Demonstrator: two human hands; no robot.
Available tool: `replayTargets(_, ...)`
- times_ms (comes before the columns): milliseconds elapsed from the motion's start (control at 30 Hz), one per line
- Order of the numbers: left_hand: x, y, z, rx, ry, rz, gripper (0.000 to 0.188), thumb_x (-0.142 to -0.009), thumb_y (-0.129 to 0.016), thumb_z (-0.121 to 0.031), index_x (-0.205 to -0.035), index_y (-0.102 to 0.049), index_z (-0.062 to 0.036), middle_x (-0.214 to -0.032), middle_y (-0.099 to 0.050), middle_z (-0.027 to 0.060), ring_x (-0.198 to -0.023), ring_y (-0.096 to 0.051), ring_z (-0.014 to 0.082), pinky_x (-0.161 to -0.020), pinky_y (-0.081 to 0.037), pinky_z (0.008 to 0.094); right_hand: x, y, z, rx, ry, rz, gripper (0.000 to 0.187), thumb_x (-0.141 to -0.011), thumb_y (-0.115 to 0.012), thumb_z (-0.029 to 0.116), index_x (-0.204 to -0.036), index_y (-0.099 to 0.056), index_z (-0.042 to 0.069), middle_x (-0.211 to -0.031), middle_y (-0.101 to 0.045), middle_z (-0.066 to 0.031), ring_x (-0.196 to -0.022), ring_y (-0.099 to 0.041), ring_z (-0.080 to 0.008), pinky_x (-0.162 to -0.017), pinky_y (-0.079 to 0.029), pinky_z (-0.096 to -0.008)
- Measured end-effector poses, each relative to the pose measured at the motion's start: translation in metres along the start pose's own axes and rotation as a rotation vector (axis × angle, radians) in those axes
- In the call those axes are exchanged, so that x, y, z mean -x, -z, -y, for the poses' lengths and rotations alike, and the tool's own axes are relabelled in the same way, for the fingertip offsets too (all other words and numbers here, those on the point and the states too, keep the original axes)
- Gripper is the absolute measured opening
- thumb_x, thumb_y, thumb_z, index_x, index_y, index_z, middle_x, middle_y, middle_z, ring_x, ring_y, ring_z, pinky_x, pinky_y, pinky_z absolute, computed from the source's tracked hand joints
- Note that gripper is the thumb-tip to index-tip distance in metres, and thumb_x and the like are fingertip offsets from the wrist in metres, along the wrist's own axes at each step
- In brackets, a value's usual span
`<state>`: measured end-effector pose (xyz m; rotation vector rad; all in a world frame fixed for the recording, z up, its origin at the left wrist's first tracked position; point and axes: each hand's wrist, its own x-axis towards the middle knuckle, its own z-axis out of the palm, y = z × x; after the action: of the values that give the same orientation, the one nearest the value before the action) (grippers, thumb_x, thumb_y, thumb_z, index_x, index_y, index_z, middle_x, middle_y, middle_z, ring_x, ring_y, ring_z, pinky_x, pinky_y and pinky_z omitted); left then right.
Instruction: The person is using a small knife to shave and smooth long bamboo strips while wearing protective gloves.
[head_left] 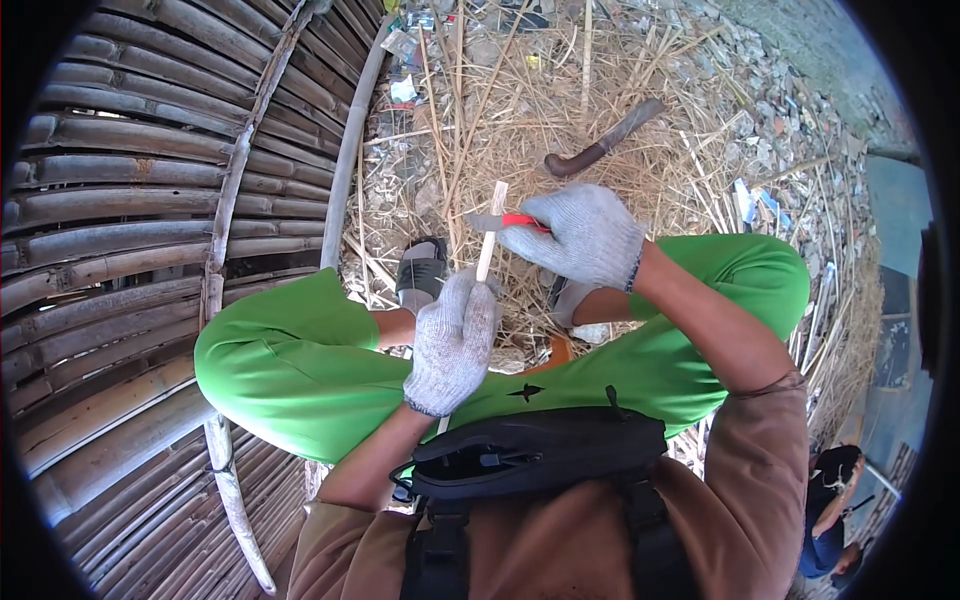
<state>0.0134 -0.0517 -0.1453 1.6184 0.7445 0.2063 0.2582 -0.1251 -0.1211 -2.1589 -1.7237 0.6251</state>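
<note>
My left hand (455, 338), in a pale knit work glove, is closed round a thin light strip of split bamboo (494, 225). The strip's upper end sticks out past my fingers, and a bit of its lower end shows below the glove. In my gloved right hand (588, 232) is a small knife (520, 221) with a red handle. Its short blade lies across the bamboo strip, above my left hand. Whether the edge bites into the strip is too small to tell.
A large knife with a curved brown handle (585, 156) lies on the straw-strewn ground ahead. A bamboo slat wall (130, 240) runs along the left. Rubble and litter (780, 140) spread at the right. Another person (832, 505) is at the lower right edge.
</note>
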Motion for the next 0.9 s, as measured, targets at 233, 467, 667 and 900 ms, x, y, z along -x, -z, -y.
replayTargets(233,0.0,0.004,0.0,-0.022,0.023,0.031,0.03,-0.116,-0.055,-0.03,-0.128,-0.061,-0.0023,-0.081,-0.057,-0.002,-0.066,-0.051,0.0038,-0.058,-0.044,0.0227,0.002,0.001,-0.013,0.15,0.032,-0.108,0.053,-0.096,-0.07,0.063,-0.083,-0.072,0.012,-0.072,-0.07,-0.0133,-0.07,-0.073,-0.0363,-0.062,-0.055,-0.0511)
replayTargets(467,-0.003,0.002,0.005,0.052,0.055,0.085,0.03,-0.116,-0.056,-0.032,-0.125,-0.062,-0.0035,-0.079,-0.055,-0.0033,-0.064,-0.051,0.0041,-0.056,-0.043,0.0218,-0.001,0.022,-0.021,0.273,-0.035,-0.082,0.061,-0.099,-0.059,0.071,-0.088,-0.076,0.013,-0.081,-0.076,-0.014,-0.076,-0.077,-0.037,-0.068,-0.06,-0.0519)
replayTargets(667,0.036,0.042,0.016,0.343,0.233,-0.04,0.022,-0.115,-0.055,-0.023,-0.115,-0.064,-0.0036,-0.089,-0.068,0.0059,-0.066,-0.062,0.0118,-0.057,-0.05,0.0299,0.04,0.128,-0.197,0.091,-0.899,-0.426,0.093,-0.105,-0.034,0.081,-0.104,-0.081,0.001,-0.097,-0.079,-0.0258,-0.097,-0.078,-0.0434,-0.09,-0.06,-0.0525)
replayTargets(900,0.028,0.017,0.002,0.113,0.06,0.001,0.028,-0.117,-0.055,-0.03,-0.117,-0.063,-0.0034,-0.073,-0.062,0.0013,-0.061,-0.058,0.0087,-0.056,-0.047,0.0277,0.039,0.123,-0.078,0.038,-0.565,-0.452,0.073,-0.104,-0.052,0.073,-0.118,-0.079,0.006,-0.094,-0.078,-0.0212,-0.093,-0.078,-0.0377,-0.085,-0.06,-0.0484)
